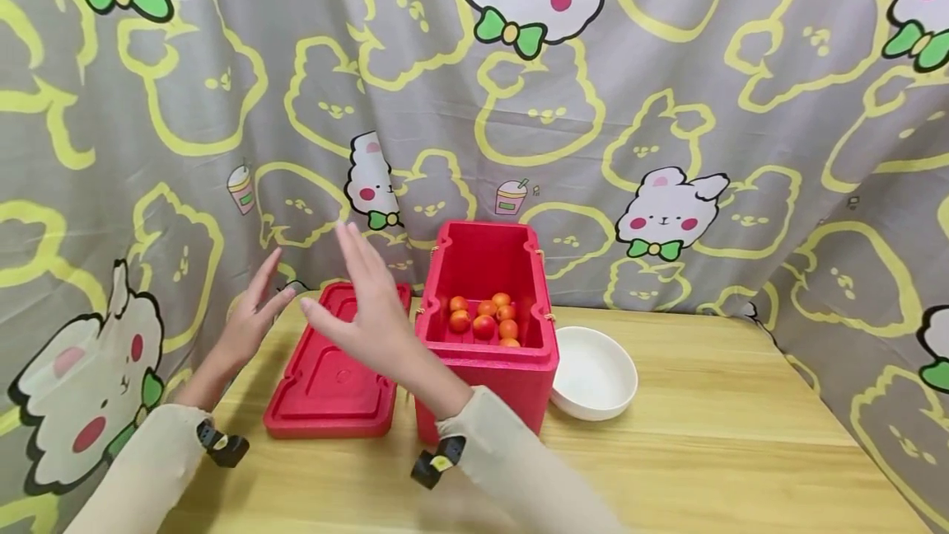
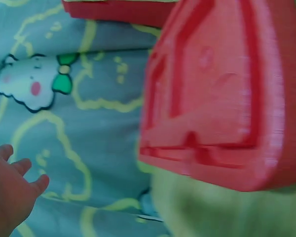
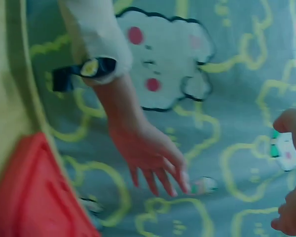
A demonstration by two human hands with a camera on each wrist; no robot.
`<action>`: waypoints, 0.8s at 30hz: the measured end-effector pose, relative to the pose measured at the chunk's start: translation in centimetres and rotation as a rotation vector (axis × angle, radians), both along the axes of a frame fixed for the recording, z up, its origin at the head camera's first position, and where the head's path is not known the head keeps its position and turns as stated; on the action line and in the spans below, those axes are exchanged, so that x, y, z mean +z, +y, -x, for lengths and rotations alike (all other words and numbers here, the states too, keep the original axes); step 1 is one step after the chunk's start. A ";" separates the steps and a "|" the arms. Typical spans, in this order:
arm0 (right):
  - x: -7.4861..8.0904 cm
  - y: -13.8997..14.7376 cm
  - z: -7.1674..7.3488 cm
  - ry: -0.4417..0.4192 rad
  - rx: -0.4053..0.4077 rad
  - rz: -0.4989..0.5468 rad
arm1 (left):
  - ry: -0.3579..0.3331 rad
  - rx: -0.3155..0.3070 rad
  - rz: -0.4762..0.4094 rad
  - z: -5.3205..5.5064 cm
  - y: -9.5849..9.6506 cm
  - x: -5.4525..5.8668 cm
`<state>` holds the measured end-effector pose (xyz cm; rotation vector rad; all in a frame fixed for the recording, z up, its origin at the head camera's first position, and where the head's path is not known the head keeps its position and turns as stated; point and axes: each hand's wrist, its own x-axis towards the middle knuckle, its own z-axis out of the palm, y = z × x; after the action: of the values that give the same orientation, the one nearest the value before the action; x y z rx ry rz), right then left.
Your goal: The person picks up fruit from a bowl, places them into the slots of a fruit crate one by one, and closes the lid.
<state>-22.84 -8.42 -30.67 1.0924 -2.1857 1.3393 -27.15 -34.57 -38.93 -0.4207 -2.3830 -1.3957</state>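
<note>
Both hands are raised above the left part of the table and hold nothing. My left hand [image 1: 248, 324], fingers extended, is up beyond the left side of a red lid [image 1: 337, 386] that lies flat on the table. Straight fingers and a spread thumb show on my right hand [image 1: 371, 324], which overlaps the lid and the left edge of a red box [image 1: 482, 390] in the head view. Inside this open box lie several small round orange-red fruits [image 1: 483, 327]. The right wrist view shows the left hand [image 3: 150, 155] and, at its edge, part of the right hand [image 3: 293, 187].
A white bowl [image 1: 593, 373] stands close against the right side of the box. The wooden table [image 1: 726, 427] extends to the right. A grey curtain [image 1: 563, 130] with yellow outlines and white cartoon animals hangs behind and beside the table. Each wrist wears a black band with a small camera.
</note>
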 end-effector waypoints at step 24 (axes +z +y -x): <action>-15.9 -4.7 2.4 -0.761 -0.469 0.257 | -0.622 0.061 0.067 -1.1 0.3 -9.0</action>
<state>-25.25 -13.12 -46.52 -0.0786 -2.4164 1.9128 -26.02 -34.24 -47.89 0.0956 -2.8952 -1.5944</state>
